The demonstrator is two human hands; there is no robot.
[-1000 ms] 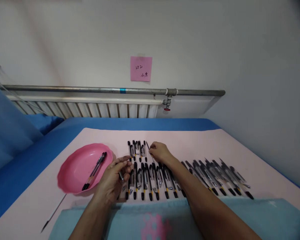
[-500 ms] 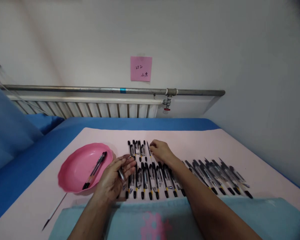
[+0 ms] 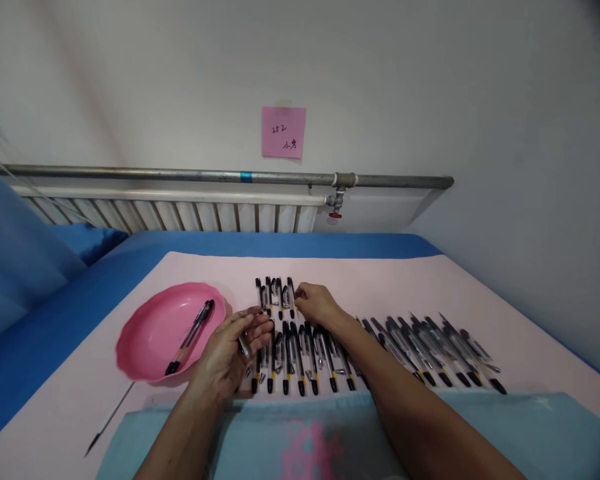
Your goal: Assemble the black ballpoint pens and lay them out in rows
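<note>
Palm up beside the pink bowl, my left hand (image 3: pixel 235 343) has its fingers loosely curled around a short clear and dark pen part (image 3: pixel 243 344), perhaps a cap. My right hand (image 3: pixel 316 301) pinches beside the right end of the back row of pens (image 3: pixel 280 297); a thin pen refill at its fingertips is mostly hidden. Below both hands runs a front row of disassembled pens (image 3: pixel 300 360), with clear caps and small metal tips lying among the black-ended barrels. My right forearm covers part of this row.
The scalloped pink bowl (image 3: pixel 145 333) at left holds a few pens (image 3: pixel 190 337). A loose refill (image 3: pixel 109 419) lies in front of it. More pens and parts (image 3: pixel 430 350) spread to the right on the pink mat (image 3: pixel 380 280). A radiator pipe (image 3: pixel 190 175) runs along the wall behind.
My right hand has moved slightly down and towards the back row, and the thin dark refill that stuck up at its fingers is now mostly out of sight. My left hand has barely moved.
</note>
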